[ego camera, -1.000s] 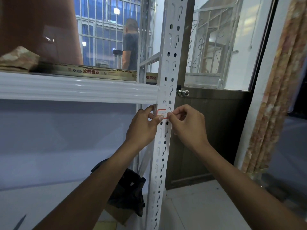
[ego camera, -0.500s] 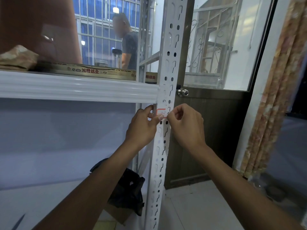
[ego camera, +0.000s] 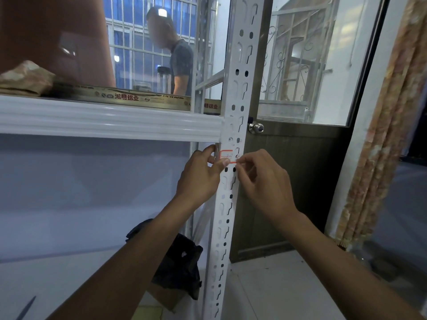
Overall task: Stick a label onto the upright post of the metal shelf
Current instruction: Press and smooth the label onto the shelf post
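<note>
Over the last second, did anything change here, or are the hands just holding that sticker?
Very little. The person behind the glass has shifted left in the view. The left hand still pinches the label against the post, and the right hand still pinches the label's right edge. Nothing was taken up or let go.
</note>
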